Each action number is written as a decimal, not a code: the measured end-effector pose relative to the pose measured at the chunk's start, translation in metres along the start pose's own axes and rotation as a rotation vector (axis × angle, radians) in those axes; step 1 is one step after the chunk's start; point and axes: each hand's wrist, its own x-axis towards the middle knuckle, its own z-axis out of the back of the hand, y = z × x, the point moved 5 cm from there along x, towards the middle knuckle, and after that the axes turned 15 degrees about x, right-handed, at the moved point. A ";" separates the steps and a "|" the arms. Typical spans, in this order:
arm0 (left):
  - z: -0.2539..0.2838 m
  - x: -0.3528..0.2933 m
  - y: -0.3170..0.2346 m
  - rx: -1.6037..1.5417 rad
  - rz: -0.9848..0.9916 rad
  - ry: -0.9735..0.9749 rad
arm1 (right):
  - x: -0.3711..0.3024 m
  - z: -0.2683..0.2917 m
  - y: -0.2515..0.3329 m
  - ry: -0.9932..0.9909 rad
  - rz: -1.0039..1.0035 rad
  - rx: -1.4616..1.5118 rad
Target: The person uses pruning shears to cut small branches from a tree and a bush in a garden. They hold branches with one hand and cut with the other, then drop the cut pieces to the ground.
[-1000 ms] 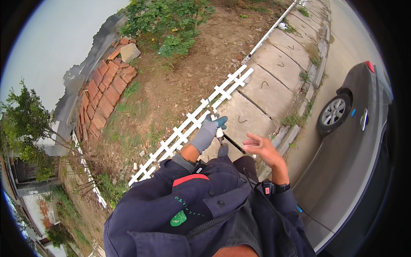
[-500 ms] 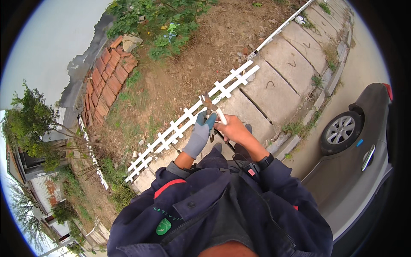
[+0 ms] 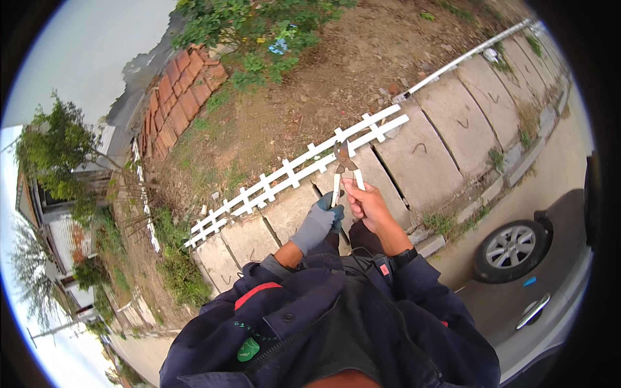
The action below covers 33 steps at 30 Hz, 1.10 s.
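Both my hands grip a pair of snips (image 3: 346, 161) with white handles and dark, rusty-looking metal jaws pointing away from me. My left hand (image 3: 315, 223), in a grey and teal glove, is closed round the left handle. The bare right hand (image 3: 367, 205) has its fingers wrapped on the right handle. The handles are spread apart, and the blade tips appear in front of a low white picket fence (image 3: 294, 178). Whether the jaws touch the fence, I cannot tell.
Under and ahead of me runs a path of concrete slabs (image 3: 440, 123) with dark gaps and bent metal loops. A parked grey car (image 3: 563, 258) stands to the right beyond a weedy kerb (image 3: 479, 213). Bare soil, a leafy bush (image 3: 259, 39) and stacked red tiles (image 3: 178, 97) lie past the fence.
The snips' handles have spread wider, and my left hand now grips the left handle lower down. My view has turned, so the car sits lower and farther right.
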 end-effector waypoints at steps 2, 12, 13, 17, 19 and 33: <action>0.002 -0.002 0.003 -0.006 -0.011 -0.031 | 0.004 -0.004 0.001 0.021 -0.097 -0.041; 0.054 -0.016 0.021 0.055 -0.038 -0.112 | 0.013 -0.034 -0.007 0.113 -0.426 -0.320; 0.058 -0.014 0.023 0.037 -0.054 -0.113 | 0.018 -0.038 -0.008 0.096 -0.423 -0.327; 0.073 -0.003 0.039 -0.071 -0.038 -0.124 | 0.036 -0.054 -0.019 0.129 -0.453 -0.338; 0.082 0.003 0.047 -0.135 -0.031 -0.156 | 0.049 -0.062 -0.025 0.137 -0.466 -0.369; 0.190 0.066 0.067 -0.251 0.005 -0.236 | 0.194 -0.119 -0.068 0.077 -0.656 -0.619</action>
